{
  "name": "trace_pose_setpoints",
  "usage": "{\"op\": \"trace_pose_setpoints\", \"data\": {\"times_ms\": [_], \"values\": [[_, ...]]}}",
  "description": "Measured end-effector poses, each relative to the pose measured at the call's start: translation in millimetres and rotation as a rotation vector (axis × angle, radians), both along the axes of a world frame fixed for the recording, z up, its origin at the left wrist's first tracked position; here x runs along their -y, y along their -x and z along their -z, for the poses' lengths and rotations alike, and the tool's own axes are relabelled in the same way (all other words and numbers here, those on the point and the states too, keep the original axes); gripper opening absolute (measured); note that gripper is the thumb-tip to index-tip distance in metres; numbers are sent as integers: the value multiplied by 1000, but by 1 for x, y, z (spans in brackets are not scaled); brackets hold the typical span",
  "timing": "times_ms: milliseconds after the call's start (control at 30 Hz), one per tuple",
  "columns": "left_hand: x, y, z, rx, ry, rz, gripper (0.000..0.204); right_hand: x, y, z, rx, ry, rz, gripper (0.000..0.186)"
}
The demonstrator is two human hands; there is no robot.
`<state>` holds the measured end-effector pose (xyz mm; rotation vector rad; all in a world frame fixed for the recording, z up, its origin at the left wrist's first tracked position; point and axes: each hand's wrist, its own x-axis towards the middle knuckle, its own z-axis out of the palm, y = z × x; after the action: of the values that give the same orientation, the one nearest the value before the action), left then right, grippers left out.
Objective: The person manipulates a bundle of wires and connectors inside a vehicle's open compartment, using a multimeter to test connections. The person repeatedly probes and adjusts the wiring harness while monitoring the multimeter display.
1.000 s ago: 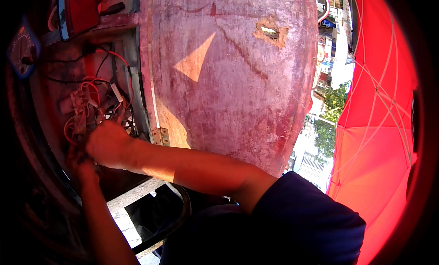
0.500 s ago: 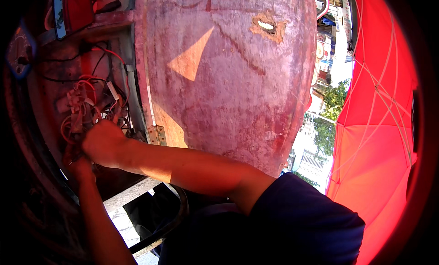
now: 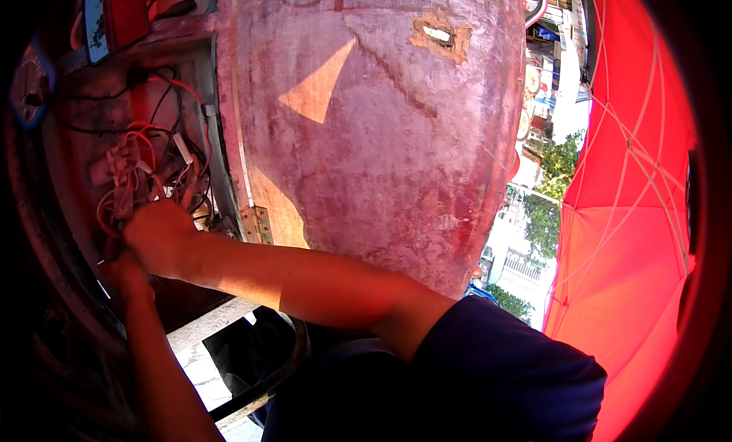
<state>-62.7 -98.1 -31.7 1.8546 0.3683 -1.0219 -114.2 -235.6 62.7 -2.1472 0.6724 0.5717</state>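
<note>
My right hand (image 3: 158, 232) is closed in a fist at the lower end of a bundle of wires (image 3: 131, 171) inside an open metal compartment (image 3: 76, 156). Whatever its fingers hold is hidden behind the knuckles. Just below and left of it, my left hand (image 3: 126, 276) is closed too, in deep shadow. A small bright tip shows beside its fingers, too small to name. Red, white and black wires loop above both hands. A white connector (image 3: 183, 148) hangs among them, to the right of the bundle.
A worn reddish lid panel (image 3: 381, 160) with a ragged hole stands right of the compartment, joined by a hinge (image 3: 256, 225). A mirror (image 3: 95, 22) sits at the upper left. A red canopy (image 3: 625, 251) with cords spans the right. A dark curved bar (image 3: 293, 354) lies below my right forearm.
Both hands have shifted slightly left and stay close together at the wires. The view has also moved a little. The small bright tip by my left hand now shows more plainly.
</note>
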Motion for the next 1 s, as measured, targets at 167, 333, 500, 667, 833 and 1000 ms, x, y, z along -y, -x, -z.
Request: {"op": "trace_pose_setpoints", "data": {"times_ms": [167, 333, 500, 667, 833, 1000], "values": [[12, -7, -18, -150, 10, 24, 30, -1, 0, 8, 8, -160, 485, 16], [5, -4, -11, -91, 115, -7, 30, 6, -8, -8, -75, -95, 239, 15], [9, -3, -11, -61, 20, 4, 31, -5, 1, 8, 29, -6, 193, 15], [8, -5, -10, -110, -14, 38, 32, 3, -1, -2, -114, -261, 516, 15], [-6, -1, 8, -77, 84, -90, 32, 1, 4, -4, -126, -141, 301, 20], [16, -8, -25, -293, 121, -221, 34, 23, 3, -19, -95, -84, 204, 27]]}}
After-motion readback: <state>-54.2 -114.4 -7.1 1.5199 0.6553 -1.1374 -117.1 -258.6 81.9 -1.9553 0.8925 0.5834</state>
